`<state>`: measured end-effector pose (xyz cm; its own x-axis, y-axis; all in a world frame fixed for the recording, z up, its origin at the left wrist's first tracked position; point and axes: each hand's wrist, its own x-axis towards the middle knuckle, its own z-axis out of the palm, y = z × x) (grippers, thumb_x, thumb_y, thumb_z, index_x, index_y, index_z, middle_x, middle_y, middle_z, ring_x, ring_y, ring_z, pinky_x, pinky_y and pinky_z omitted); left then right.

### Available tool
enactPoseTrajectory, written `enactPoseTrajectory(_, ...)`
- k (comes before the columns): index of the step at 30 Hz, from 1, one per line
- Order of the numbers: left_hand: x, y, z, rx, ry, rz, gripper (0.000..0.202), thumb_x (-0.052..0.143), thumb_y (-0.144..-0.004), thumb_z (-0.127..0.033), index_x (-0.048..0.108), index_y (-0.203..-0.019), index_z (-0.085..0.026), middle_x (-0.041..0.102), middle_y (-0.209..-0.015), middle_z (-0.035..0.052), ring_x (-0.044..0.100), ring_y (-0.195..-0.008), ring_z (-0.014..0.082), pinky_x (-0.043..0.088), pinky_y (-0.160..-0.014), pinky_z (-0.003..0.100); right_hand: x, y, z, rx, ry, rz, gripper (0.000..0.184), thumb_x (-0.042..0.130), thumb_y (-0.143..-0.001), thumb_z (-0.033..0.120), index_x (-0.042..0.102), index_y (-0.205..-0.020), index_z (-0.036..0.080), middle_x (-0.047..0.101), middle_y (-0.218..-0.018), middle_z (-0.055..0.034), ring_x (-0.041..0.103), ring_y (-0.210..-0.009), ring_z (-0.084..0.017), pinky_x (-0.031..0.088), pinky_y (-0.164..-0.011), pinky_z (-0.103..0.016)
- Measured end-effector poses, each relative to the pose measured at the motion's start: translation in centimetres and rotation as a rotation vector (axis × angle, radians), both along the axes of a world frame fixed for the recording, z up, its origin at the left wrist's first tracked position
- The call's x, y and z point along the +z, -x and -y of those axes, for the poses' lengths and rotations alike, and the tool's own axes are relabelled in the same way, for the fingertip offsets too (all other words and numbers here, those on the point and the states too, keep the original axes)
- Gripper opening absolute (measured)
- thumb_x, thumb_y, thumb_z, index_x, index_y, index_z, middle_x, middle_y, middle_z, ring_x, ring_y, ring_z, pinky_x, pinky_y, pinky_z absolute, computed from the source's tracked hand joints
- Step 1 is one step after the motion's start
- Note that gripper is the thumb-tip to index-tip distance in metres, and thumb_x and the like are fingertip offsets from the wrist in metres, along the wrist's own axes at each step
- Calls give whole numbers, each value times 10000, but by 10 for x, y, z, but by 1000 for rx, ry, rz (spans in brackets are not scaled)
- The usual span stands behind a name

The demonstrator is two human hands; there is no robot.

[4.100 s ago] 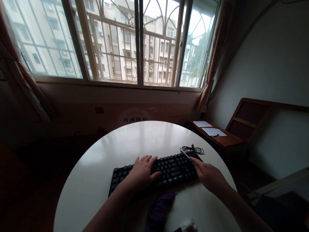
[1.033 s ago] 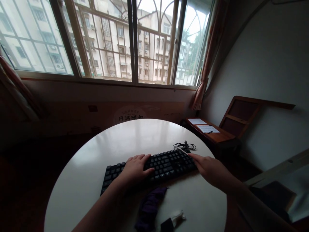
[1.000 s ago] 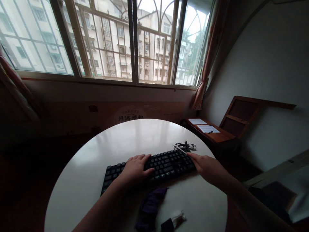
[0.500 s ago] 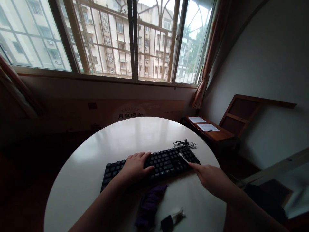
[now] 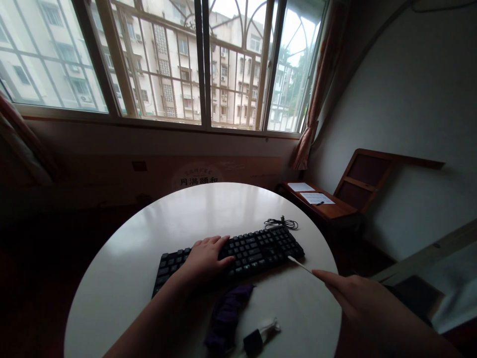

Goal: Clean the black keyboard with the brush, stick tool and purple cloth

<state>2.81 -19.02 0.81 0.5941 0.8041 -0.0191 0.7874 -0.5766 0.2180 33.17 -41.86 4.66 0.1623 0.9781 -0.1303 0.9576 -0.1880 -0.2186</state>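
Note:
A black keyboard (image 5: 253,250) lies slantwise on the white round table (image 5: 122,268). My left hand (image 5: 204,258) rests on its left half, open, fingers stretched toward the far edge and thumb apart over the keys; it covers some keys. Beyond the keyboard's lower right edge, my right hand (image 5: 346,293) is closed in a pinch around a thin white cotton swab (image 5: 303,266). The swab's tip points left and appears at or just over the near edge of the keyboard's right end; contact is unclear.
A coiled black cable (image 5: 281,223) lies behind the keyboard. Nearer me are a purple cloth item (image 5: 229,315) and a small dark piece with a clear crumpled end (image 5: 255,342). Right of the table stands a wooden chair (image 5: 346,208) with papers (image 5: 316,198) and a pen.
My right hand has drawn back toward the lower right, taking the swab from above the right-hand keys to the near edge. My left hand keeps its place on the keyboard.

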Motion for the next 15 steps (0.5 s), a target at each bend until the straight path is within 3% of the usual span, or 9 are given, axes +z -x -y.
enactPoseTrajectory(5,1,0,1,1,10,15,740,498,-856,-626,457,-1497,-256,513,-1504,98,460,-1368,349,331,-1142,512,-8,20,-26,18,-65,68,493,321,-1004,295,499,-1456,381,733,-1066,-51,713,-947,-251,481,-796,-304)
enactPoseTrajectory(10,2,1,2,-1,18,10,752,485,-859,-639,445,-1504,-255,512,-1505,99,463,-1365,348,333,-1143,510,-1,54,-82,35,-166,78,471,327,-1022,301,499,-1458,341,731,-1022,-59,706,-870,-205,433,-705,-244)
enactPoseTrajectory(15,-2,2,1,1,10,20,747,503,-857,-637,447,-1502,-264,514,-1501,101,473,-1352,348,339,-1136,512,0,75,-127,67,-140,96,446,344,-1014,283,554,-1408,292,725,-1058,-78,692,-915,-209,442,-755,-253)
